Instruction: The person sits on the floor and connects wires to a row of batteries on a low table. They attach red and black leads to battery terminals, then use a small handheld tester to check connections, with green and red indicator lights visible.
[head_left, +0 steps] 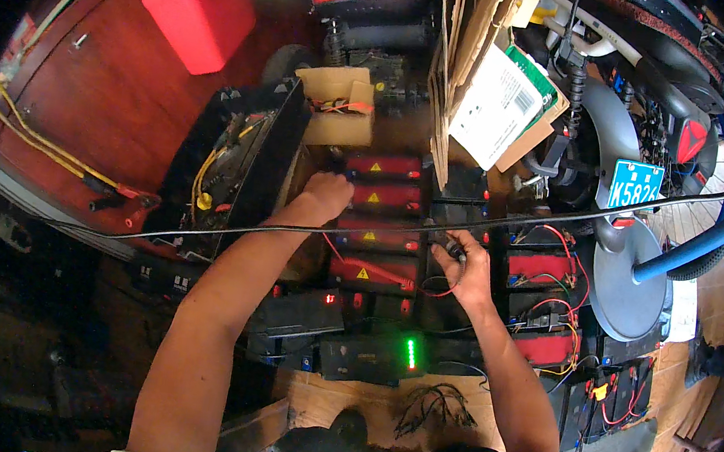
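Several batteries with red tops and yellow warning triangles, such as this battery [376, 236], stand in a row before me. My left hand [327, 194] is curled at the left ends of the upper ones; its fingertips and anything in them are hidden. At the right ends, my right hand [466, 268] pinches a small dark connector [455, 249]. A thin red wire loops beside that hand. Across the lowest red battery lies a red probe-like lead [379, 272]. Nearer me, a black box [366, 355] shows a column of green lights, and a dark unit [300, 310] has a small red display.
A long black cable [362, 226] crosses above both arms. An open black case [218, 167] with yellow wires stands left, near a small cardboard box [339, 104] and a red bin [199, 15]. Wired batteries [543, 267] and a scooter wheel [630, 276] are to the right.
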The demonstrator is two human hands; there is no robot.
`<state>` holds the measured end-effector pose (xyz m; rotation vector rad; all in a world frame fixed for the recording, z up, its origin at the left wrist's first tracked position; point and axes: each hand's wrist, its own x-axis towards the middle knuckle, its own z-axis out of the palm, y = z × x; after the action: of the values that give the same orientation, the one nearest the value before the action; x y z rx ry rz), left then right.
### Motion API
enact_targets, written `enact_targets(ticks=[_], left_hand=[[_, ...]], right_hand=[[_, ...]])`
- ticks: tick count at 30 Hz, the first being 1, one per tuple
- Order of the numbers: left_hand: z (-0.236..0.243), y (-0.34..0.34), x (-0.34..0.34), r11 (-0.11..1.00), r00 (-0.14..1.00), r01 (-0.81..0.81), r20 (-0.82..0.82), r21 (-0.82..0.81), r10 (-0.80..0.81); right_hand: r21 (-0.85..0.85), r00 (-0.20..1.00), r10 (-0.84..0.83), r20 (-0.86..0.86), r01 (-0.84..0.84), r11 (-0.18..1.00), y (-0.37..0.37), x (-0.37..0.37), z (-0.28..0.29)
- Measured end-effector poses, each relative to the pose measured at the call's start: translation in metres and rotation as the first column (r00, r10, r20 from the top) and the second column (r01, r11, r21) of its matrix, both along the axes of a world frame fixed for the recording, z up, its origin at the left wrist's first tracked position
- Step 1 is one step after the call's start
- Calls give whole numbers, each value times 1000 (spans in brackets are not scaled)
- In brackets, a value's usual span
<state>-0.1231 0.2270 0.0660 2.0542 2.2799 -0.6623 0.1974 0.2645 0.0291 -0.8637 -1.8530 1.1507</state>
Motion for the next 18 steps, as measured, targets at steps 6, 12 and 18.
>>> enact_targets(ticks=[6, 12, 18], left_hand=[[1, -3, -3, 997, 996, 68, 58, 44, -71], [-8, -4, -5, 989, 994, 85, 57, 119, -93], [-15, -6, -12, 967, 983, 161, 59, 198, -176]], right_hand=[[17, 999, -35, 15, 35, 999, 1, -5, -7], [16, 994, -82, 66, 81, 997, -1, -4, -13], [55, 992, -93, 80, 89, 995, -1, -4, -16]])
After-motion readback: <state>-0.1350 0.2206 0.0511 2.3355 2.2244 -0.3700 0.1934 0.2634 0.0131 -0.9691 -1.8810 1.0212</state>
